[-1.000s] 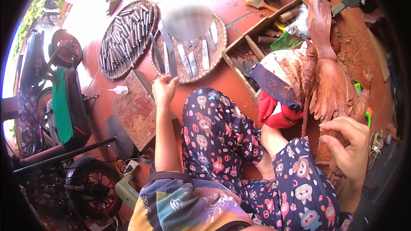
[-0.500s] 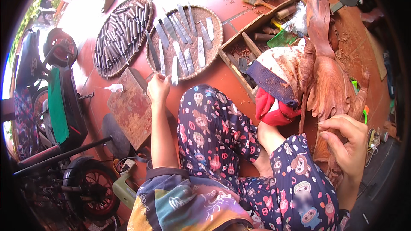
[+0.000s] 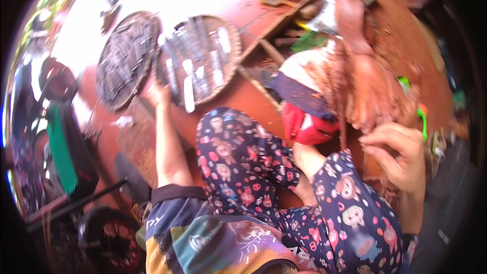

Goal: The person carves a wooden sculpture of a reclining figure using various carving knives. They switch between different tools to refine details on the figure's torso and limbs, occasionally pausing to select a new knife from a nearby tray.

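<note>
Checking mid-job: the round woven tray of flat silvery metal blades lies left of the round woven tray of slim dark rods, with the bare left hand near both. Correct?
Side is wrong: the blade tray lies right of the rod tray in the head view. The left hand is near both, yes.

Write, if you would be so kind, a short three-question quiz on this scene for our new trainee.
1. Multiple choice: which of these is the left hand nearest to?
A) the paintbrush
B) the round woven trays
C) the compartmented wooden box
2. True or false: the right hand is nearer to the carved wood than to the trays.
3. Fill in the colour: the bundled cloth beside the carved wood is pale, dark blue and ____.

Key: 1. B; 2. True; 3. red.
</note>
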`<state>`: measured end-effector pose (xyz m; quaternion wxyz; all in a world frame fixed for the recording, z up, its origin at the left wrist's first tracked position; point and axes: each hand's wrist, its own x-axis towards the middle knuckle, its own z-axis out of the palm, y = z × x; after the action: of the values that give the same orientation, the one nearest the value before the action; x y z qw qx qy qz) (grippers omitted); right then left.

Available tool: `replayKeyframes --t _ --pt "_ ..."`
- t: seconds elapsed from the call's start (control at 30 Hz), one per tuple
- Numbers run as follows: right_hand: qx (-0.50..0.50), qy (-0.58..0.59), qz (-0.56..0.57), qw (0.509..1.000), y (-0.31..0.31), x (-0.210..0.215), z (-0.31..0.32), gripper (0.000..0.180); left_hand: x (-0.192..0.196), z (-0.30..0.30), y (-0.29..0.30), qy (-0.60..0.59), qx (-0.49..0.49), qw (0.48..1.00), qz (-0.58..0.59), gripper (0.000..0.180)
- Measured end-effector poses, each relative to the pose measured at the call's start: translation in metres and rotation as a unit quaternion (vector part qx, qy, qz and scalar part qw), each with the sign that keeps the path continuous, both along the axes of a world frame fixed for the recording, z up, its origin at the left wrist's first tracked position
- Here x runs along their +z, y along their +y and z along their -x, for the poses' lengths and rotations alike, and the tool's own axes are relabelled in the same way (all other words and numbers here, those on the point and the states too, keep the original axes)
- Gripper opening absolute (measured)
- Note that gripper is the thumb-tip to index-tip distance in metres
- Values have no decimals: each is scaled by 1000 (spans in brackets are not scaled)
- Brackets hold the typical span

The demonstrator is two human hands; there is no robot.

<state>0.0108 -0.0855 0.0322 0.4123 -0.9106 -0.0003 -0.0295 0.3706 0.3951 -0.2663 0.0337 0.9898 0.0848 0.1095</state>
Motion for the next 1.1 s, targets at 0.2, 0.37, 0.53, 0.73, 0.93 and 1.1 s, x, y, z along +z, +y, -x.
replayKeyframes --t 0.2,0.37,0.53,0.73,0.93,1.1 --pt "-27 -186 64 980 -12 11 -5 24 -12 -8 81 -64 -13 988 140 30" --pt "-116 -275 244 923 -49 21 -5 78 166 138 -155 96 -153 702 689 17" --pt "-17 -296 314 902 -45 13 -26 87 294 260 -297 542 -294 436 656 9" --pt "-23 -314 101 944 -53 8 -20 50 288 325 -356 499 -489 254 669 24" --pt "-67 -74 -323 941 -54 0 -11 57 255 333 -354 466 -388 342 718 20" --pt "-113 -44 -257 959 -49 1 -15 24 246 332 -361 150 -587 412 681 16"
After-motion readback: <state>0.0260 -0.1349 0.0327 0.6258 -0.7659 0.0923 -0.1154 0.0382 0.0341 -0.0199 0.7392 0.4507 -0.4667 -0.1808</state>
